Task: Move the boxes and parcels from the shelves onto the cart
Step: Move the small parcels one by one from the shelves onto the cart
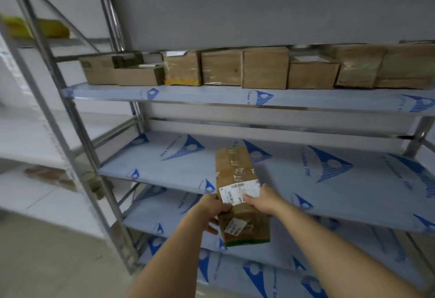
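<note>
A long brown cardboard parcel (236,175) with white barcode labels lies lengthwise across the front edge of the middle shelf (164,170), its near end sticking out past the edge. My left hand (211,208) grips its left side and my right hand (261,197) grips its right side over the label. Both hands hold it. A row of several brown boxes (263,68) stands on the upper shelf (211,96) above. No cart is in view.
The steel rack has lower shelves (179,206) wrapped in white film with blue logos. A second rack on the left carries a yellow parcel (35,27) up high and a brown parcel (49,175) lower down. Pale floor (47,262) lies at bottom left.
</note>
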